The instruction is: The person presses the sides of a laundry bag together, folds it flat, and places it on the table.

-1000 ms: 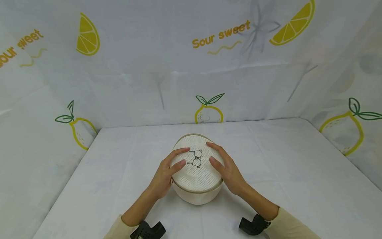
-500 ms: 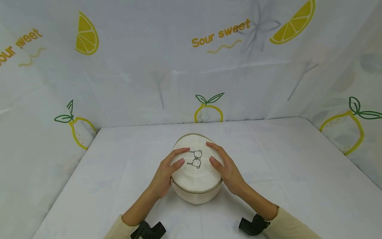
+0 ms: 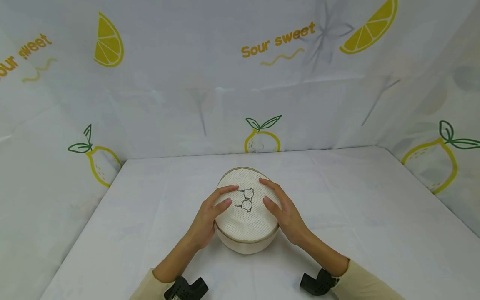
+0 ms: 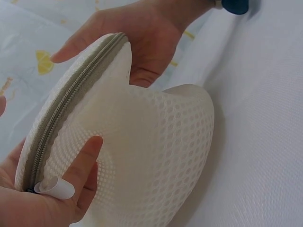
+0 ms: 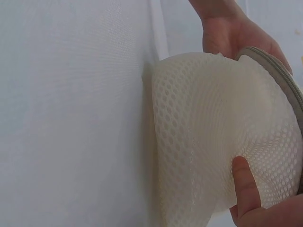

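A round cream mesh laundry bag stands on the white-covered table, its flat top marked with a small dark line drawing. My left hand grips its left side, thumb and index finger over the top rim. Opposite it, my right hand holds the right side in the same way. In the left wrist view a beige-edged zipper runs round the rim, and a white tab sticks out beside the left hand. The mesh wall is dented under the fingers in the right wrist view. The bag's inside is hidden.
The white tablecloth spreads out around the bag. White curtains with lemon prints enclose the table at the back and both sides. A black wrist mount is strapped to the left forearm, and another black mount to the right.
The left thumb has slid very slightly to the left on the bag's top. Both hands keep their hold, and the bag stays almost in place.
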Demonstrator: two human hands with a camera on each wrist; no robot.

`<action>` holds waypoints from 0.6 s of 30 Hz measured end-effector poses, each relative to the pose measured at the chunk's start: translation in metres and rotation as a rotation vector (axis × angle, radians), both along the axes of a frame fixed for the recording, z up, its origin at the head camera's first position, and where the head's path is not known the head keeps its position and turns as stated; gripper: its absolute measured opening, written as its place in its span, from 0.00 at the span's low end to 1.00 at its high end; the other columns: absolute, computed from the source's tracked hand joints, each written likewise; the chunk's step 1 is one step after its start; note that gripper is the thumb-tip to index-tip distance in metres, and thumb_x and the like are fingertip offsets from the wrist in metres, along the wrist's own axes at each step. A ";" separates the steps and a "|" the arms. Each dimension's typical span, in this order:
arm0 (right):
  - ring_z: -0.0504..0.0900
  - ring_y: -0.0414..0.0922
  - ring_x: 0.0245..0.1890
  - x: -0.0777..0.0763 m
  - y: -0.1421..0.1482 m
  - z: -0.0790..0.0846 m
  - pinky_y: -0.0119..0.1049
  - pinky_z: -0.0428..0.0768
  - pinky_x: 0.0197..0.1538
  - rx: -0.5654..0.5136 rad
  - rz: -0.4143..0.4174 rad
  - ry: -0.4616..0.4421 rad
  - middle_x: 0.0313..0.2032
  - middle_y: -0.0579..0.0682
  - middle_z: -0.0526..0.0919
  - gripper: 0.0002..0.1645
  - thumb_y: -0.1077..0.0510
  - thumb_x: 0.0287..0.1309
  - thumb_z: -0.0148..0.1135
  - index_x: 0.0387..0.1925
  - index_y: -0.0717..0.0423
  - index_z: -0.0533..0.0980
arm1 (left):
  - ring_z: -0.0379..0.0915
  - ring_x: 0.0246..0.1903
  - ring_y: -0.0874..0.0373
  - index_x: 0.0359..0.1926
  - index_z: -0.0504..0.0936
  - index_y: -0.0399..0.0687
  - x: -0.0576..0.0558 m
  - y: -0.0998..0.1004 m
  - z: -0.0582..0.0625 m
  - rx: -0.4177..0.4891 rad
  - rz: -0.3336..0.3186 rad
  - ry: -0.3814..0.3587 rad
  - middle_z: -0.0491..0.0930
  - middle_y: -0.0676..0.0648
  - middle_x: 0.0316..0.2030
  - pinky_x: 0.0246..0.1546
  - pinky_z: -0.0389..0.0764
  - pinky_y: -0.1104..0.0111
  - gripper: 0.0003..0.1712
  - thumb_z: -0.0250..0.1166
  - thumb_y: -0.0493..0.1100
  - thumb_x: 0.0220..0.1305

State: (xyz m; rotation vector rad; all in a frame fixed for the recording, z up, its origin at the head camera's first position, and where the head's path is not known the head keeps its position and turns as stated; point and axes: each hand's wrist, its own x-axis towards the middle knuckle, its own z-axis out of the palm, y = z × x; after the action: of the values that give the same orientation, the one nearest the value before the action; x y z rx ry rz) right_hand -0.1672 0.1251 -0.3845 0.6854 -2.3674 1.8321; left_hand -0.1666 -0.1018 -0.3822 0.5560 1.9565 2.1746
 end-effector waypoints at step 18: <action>0.50 0.44 0.71 -0.001 0.000 -0.002 0.58 0.47 0.67 0.044 -0.014 -0.005 0.69 0.42 0.59 0.28 0.49 0.70 0.47 0.69 0.42 0.60 | 0.57 0.63 0.48 0.62 0.71 0.44 -0.001 -0.002 0.000 0.004 0.007 -0.058 0.61 0.46 0.65 0.54 0.68 0.59 0.22 0.52 0.46 0.70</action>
State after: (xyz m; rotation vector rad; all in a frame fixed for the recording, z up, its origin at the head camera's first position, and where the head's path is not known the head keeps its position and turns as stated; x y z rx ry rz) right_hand -0.1681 0.1247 -0.3869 0.6669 -2.4169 1.7832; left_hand -0.1675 -0.1034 -0.3823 0.4811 1.9283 2.1739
